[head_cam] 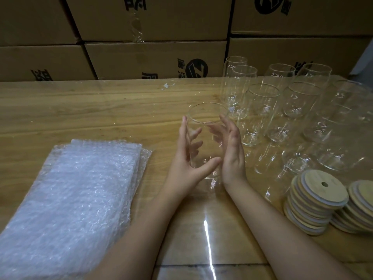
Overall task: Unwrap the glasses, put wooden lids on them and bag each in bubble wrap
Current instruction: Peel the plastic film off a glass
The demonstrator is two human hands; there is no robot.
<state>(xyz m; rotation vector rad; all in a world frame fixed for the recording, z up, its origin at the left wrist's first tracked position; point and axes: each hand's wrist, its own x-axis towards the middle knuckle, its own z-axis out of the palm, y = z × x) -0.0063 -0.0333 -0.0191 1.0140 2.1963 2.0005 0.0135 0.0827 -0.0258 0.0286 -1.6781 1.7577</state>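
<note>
— Above the middle of the table (101, 110), close before the person, is the glass (207, 113); it is lifted and tilted a little away, the open mouth on the far side.

— Who holds it?

— Both hands. The left hand (185, 164) grips it, thumb across the near side and fingers (194, 132) curled behind. The right hand (234, 156) lies along the other side, its fingers bent lightly round the far side. I see no wrapping on this glass, and no lid.

— So how far is the work, in your opinion?

— I think early. To the right stand many bare glasses (262, 110), close together, all without lids, so the unwrapping seems mostly done. Near them, at the table's edge, two stacks of wooden lids (316, 201) are waiting. On the left lies the pile of bubble wrap bags (80, 188), flat, with nothing inside as far as I can tell.

— Then the lids and the bagging are left?

— For every glass I can see, yes. Behind are only cardboard boxes (151, 59).
</note>
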